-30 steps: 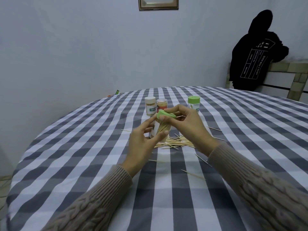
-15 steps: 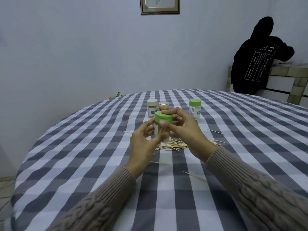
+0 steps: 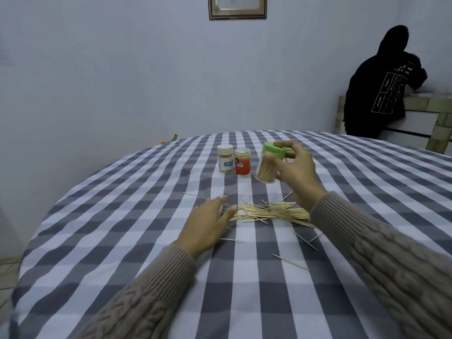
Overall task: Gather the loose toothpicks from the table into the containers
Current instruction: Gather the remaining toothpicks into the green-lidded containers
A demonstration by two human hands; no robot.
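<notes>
Wooden toothpicks (image 3: 271, 212) lie in a loose pile on the checked table (image 3: 122, 216), with a few strays nearer the person. The left hand (image 3: 208, 223) reaches flat toward them, fingers relaxed. The right hand (image 3: 293, 170) grasps the tilted green-lidded container (image 3: 269, 165) above; a loose lid could spill its sticks.

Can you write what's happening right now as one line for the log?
right hand: holds green-lidded jar above table | left hand: open, at toothpick pile | lid: on | loose toothpicks: remain
</notes>
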